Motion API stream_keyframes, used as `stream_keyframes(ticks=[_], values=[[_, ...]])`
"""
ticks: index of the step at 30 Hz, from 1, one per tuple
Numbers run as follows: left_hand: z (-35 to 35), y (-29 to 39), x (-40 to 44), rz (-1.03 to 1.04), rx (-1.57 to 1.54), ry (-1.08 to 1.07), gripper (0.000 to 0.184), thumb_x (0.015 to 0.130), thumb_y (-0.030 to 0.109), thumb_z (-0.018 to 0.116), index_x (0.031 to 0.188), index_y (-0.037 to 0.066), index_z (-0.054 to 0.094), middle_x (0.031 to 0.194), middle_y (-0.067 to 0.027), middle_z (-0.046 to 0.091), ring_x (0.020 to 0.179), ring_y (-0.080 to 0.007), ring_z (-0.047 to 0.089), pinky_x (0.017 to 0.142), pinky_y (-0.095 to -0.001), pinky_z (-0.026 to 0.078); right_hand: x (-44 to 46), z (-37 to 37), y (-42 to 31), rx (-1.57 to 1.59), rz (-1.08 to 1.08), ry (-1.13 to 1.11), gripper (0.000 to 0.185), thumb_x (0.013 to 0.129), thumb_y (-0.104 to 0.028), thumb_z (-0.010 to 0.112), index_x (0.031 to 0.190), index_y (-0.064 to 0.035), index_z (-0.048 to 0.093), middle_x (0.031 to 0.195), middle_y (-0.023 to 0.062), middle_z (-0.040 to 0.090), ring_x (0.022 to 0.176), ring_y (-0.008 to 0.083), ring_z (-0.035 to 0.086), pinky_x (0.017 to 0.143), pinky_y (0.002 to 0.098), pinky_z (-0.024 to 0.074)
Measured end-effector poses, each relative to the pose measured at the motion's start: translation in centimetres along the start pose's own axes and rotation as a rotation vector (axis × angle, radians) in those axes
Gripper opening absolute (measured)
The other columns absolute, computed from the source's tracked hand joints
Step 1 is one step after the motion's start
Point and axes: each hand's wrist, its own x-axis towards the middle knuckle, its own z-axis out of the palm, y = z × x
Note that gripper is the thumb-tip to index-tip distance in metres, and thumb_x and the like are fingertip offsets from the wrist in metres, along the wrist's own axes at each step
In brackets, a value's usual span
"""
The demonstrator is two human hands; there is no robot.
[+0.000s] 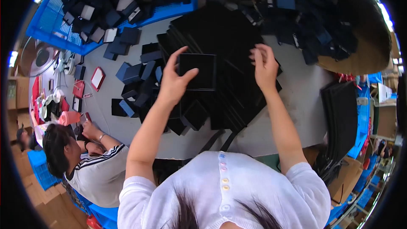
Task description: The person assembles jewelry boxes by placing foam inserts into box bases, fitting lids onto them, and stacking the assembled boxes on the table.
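Note:
My left hand (174, 82) grips the left side of a black square box (201, 72), with the thumb over its face and the fingers at its far left edge. Beneath it lies a large stack of flat black panels (220, 29), fanned out at the edges. Over the right side of this stack hovers my right hand (265, 65), fingers loosely bent and apart, with nothing visible in them. Several small dark blue and black boxes (133, 72) are heaped to the left of my left hand.
A blue crate (159, 12) of dark boxes stands at the far left. A brown carton (375, 55) with more dark pieces is at the far right. Black sheets (339, 118) hang by the right table edge. A co-worker (93, 165) sits at left, near a red-framed piece (97, 78).

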Motion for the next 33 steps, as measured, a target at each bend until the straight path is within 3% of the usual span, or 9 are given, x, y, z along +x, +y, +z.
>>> stream_keyframes(ticks=[4, 6, 8, 13, 20, 24, 26, 30, 33], values=[[-8.6, -1.7, 1.8, 0.263, 0.574, -0.031, 0.059, 0.087, 0.010, 0.067, 0.140, 0.012, 0.044, 0.126, -0.0136, 0.055, 0.109, -0.0194, 0.058, 0.095, -0.0345, 0.047, -3.0, 0.7, 2.3, -0.738, -0.026, -0.267, 0.059, 0.080, -0.041, 0.072, 0.124, -0.0072, 0.051, 0.126, 0.0155, 0.052, 0.116, 0.0346, 0.051, 0.093, 0.0447, 0.0456], [-10.8, 0.0, 2.3, -0.104, 0.547, -0.123, 0.065, 0.083, 0.032, 0.073, 0.139, 0.012, 0.047, 0.123, -0.0155, 0.059, 0.100, -0.0247, 0.060, 0.090, -0.0359, 0.047, -3.3, 1.8, 3.1, -0.825, -0.157, -0.194, 0.067, 0.074, -0.042, 0.077, 0.122, -0.0039, 0.050, 0.133, 0.0196, 0.044, 0.126, 0.0398, 0.038, 0.102, 0.0506, 0.0354], [-14.8, -1.3, 6.6, 0.197, 0.643, 0.160, 0.071, 0.077, 0.034, 0.076, 0.138, 0.012, 0.046, 0.121, -0.0188, 0.060, 0.098, -0.0284, 0.062, 0.090, -0.0375, 0.048, -2.2, 2.4, 3.4, -0.787, -0.244, -0.220, 0.059, 0.071, -0.027, 0.079, 0.116, -0.0040, 0.048, 0.141, 0.0217, 0.038, 0.130, 0.0405, 0.035, 0.106, 0.0510, 0.0314], [-25.1, -6.2, 21.0, 0.196, 1.236, 0.805, 0.082, 0.072, 0.029, 0.078, 0.139, 0.003, 0.040, 0.139, -0.0245, 0.044, 0.124, -0.0393, 0.046, 0.101, -0.0428, 0.041, -0.6, 2.3, 5.1, -0.770, -0.103, -0.363, 0.054, 0.070, -0.018, 0.077, 0.114, -0.0063, 0.048, 0.138, 0.0196, 0.042, 0.127, 0.0374, 0.040, 0.103, 0.0478, 0.0329], [-28.4, -11.5, 30.4, -0.145, 1.758, 0.882, 0.079, 0.077, 0.029, 0.068, 0.143, 0.003, 0.035, 0.137, -0.0251, 0.044, 0.124, -0.0385, 0.042, 0.101, -0.0459, 0.035, -0.1, 1.5, 4.7, -0.691, -0.106, -0.325, 0.059, 0.069, -0.017, 0.079, 0.118, -0.0034, 0.048, 0.124, 0.0184, 0.047, 0.122, 0.0366, 0.042, 0.103, 0.0452, 0.0332], [-26.9, -6.8, 25.9, -0.203, 1.469, 0.790, 0.092, 0.067, 0.022, 0.073, 0.147, 0.010, 0.029, 0.128, -0.0217, 0.045, 0.118, -0.0360, 0.046, 0.095, -0.0472, 0.040, 0.4, 0.4, 2.8, -0.586, -0.167, -0.165, 0.058, 0.071, -0.010, 0.075, 0.121, -0.0017, 0.047, 0.131, 0.0215, 0.044, 0.123, 0.0383, 0.043, 0.104, 0.0445, 0.0337], [-28.4, -6.7, 23.6, 0.304, 0.958, 0.754, 0.096, 0.061, 0.008, 0.074, 0.145, 0.008, 0.027, 0.129, -0.0244, 0.042, 0.121, -0.0420, 0.043, 0.099, -0.0506, 0.040, 0.8, 0.6, 2.0, -0.550, -0.188, -0.157, 0.058, 0.070, -0.010, 0.074, 0.121, -0.0017, 0.047, 0.134, 0.0209, 0.043, 0.123, 0.0377, 0.044, 0.104, 0.0445, 0.0341], [-20.2, 0.4, 10.5, 0.245, 0.184, 0.190, 0.110, 0.059, -0.001, 0.076, 0.147, 0.019, 0.014, 0.132, -0.0209, 0.043, 0.122, -0.0337, 0.048, 0.102, -0.0464, 0.041, 1.6, 5.2, -1.7, -0.324, -0.316, -0.289, 0.060, 0.067, -0.012, 0.076, 0.121, -0.0034, 0.050, 0.135, 0.0192, 0.043, 0.123, 0.0358, 0.044, 0.103, 0.0431, 0.0366], [-13.7, 0.5, 4.1, 0.206, 0.157, -0.008, 0.114, 0.061, -0.006, 0.076, 0.148, 0.023, 0.008, 0.133, -0.0188, 0.043, 0.122, -0.0289, 0.048, 0.101, -0.0433, 0.044, 1.4, 9.5, -5.5, -0.132, -0.426, -0.443, 0.064, 0.064, -0.016, 0.081, 0.120, -0.0070, 0.052, 0.135, 0.0193, 0.043, 0.124, 0.0382, 0.043, 0.102, 0.0439, 0.0372]])
